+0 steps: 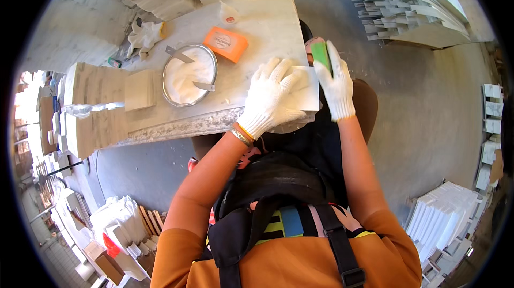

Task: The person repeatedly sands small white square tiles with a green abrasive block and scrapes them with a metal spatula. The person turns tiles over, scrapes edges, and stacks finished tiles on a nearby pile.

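My left hand (270,95), in a white knit glove, lies flat with its fingers spread on a smooth white marble tile (306,91) that reaches the table's right edge. Just beyond that edge, my gloved right hand (338,87) grips a green sanding block (320,53) between thumb and fingers. The block is apart from the tile's far right corner. Left of my left hand stands a round metal bowl (165,85) with white powder or paste (184,80) in it. Two flat metal scraper blades (204,86) rest on its rim.
An orange box (226,44) and a small white container (229,14) sit farther back on the table (267,17). A spare pair of gloves (143,36) lies at the far left. Stacked tiles (99,84) line the left side. More stacks (399,4) stand on the floor at right.
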The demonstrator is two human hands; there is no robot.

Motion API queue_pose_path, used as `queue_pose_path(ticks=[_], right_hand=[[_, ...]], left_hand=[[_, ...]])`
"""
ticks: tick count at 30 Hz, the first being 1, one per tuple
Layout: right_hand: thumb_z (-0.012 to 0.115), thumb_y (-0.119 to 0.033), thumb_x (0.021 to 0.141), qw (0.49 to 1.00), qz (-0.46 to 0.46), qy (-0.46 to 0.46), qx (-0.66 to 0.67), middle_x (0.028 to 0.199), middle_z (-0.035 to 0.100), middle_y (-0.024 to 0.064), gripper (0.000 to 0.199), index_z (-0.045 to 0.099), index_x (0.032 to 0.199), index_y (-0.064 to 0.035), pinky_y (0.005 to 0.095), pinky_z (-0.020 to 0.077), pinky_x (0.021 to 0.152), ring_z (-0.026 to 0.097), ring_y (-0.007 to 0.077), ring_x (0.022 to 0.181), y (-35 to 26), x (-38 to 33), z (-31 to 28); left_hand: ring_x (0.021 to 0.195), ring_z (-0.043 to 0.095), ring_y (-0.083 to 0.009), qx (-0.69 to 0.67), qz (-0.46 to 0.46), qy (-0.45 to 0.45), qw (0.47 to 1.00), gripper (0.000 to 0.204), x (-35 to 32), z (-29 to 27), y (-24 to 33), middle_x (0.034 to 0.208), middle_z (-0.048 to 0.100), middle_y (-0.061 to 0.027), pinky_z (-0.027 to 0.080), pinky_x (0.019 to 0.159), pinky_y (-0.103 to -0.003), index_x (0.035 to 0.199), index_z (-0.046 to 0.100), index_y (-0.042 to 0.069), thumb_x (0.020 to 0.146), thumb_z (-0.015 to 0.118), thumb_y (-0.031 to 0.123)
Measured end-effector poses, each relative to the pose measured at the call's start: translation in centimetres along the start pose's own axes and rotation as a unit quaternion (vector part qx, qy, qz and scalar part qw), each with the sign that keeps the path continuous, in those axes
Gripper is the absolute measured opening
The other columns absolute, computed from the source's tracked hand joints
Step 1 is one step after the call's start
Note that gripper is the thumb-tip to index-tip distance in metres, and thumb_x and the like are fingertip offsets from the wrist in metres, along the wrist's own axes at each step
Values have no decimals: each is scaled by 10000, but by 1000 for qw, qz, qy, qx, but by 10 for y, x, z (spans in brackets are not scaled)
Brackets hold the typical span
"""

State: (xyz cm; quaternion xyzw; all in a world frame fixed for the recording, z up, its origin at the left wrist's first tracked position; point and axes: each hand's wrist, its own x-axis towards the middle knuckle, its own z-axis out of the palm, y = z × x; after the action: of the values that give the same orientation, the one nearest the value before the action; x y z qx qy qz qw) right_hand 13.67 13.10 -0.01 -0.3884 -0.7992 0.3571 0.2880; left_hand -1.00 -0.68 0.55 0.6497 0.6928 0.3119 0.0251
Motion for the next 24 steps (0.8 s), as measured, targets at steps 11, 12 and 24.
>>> queue_pose_path(ticks=[11, 12, 24], right_hand=[[663, -425, 958, 924, 235, -33, 301, 1245, 651, 24, 713, 438, 1543, -86, 244, 496, 683, 638, 111, 880, 13, -33, -27], [643, -447, 963, 921, 236, -41, 306, 1269, 645, 21, 703, 445, 1541, -98, 252, 498, 694, 643, 126, 891, 13, -39, -28], [700, -414, 945, 905, 237, -46, 349, 1206, 660, 9, 662, 520, 1487, -80, 236, 490, 703, 633, 92, 877, 4, -27, -34]], left_hand=[[1323, 478, -404, 19, 96, -110, 989, 525, 13, -35, -35, 1386, 586, -140, 427, 1053, -538, 1215, 698, 166, 704, 791, 238], [1319, 478, -412, -15, 52, -103, 993, 501, 14, -38, -35, 1372, 597, -147, 424, 1053, -544, 1213, 697, 147, 724, 770, 227], [1348, 459, -405, 66, -37, -44, 996, 736, 6, 2, -1, 1439, 506, -199, 380, 1098, -520, 1288, 629, 102, 645, 830, 398]])
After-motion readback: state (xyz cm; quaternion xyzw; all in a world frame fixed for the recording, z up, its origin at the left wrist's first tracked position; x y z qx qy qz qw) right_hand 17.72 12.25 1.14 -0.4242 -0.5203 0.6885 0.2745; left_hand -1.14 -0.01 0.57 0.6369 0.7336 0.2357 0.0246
